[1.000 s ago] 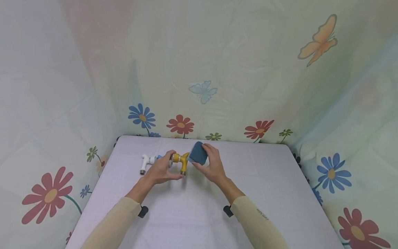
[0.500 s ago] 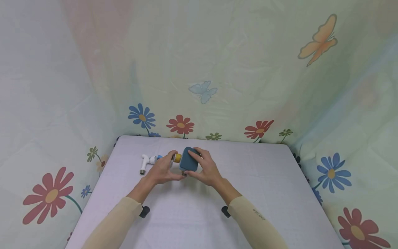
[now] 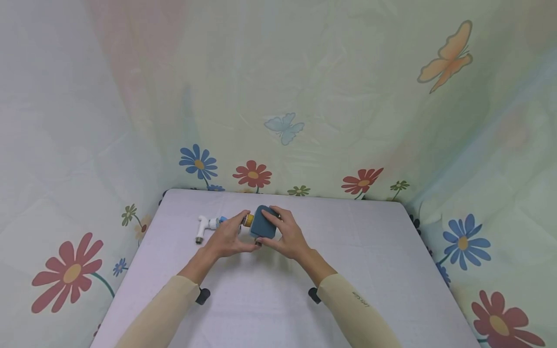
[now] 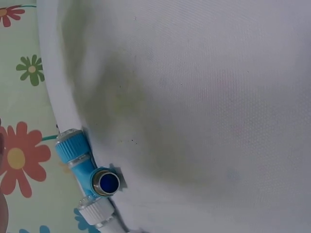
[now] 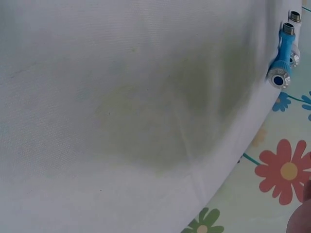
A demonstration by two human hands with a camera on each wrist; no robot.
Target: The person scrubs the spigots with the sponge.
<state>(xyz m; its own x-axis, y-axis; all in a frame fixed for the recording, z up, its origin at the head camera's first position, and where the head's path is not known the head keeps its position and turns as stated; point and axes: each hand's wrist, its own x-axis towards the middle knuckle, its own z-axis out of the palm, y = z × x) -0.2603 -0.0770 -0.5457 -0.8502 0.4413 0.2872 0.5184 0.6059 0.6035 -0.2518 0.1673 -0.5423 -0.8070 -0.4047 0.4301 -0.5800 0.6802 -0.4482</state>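
Head view: a dark blue pad point(image 3: 263, 224) is pinched between the thumb and fingers of the right hand point(image 3: 289, 236) and is held just beside the left hand point(image 3: 226, 238). By that left hand a yellow fitting point(image 3: 249, 220) is gripped, its collar near the fingers and its metal end near the thumb. Most of the fitting is hidden by the pad; whether the two are touching cannot be told. Beyond the back of the left hand, a white fitting point(image 3: 202, 229) and a blue fitting point(image 4: 85, 172) are seen side by side on the pale surface point(image 3: 361, 251). Behind both hands a backdrop point(image 3: 357, 96) printed with flowers and butterflies is hung.
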